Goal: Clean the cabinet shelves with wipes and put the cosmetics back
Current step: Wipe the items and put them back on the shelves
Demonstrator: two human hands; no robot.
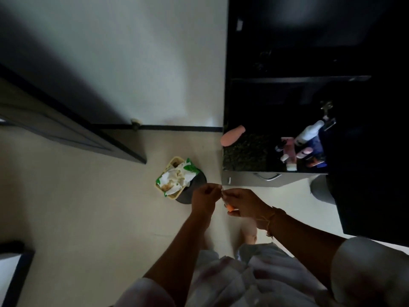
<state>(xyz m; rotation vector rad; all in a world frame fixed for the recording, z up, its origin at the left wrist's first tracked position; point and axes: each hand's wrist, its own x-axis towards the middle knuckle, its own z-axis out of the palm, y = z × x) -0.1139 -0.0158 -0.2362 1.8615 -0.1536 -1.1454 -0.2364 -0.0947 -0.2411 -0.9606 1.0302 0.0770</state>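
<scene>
Two hands working at a small orange-ended object held in front of the body.

The left hand (205,196) and right hand (241,202) meet fingertip to fingertip, both curled and pinching the small orange-ended object (231,209), which is too small to identify. It is probably best steadied by the right while the left pulls gently. Beyond the right hand, smooth plastic cosmetics bottles and tubes (305,149) cluster on the dark speckled shelf (245,154), with a rounded pink bottle (232,135) lying at its edge. Just beyond the left hand, crumpled white wipes (174,178) fill a yellow plastic bin (171,162).

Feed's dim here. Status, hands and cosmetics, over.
Right hand grips small orange item; left hand at it, grip unclear. Cosmetics on counter. Used wipes in bin.
</scene>
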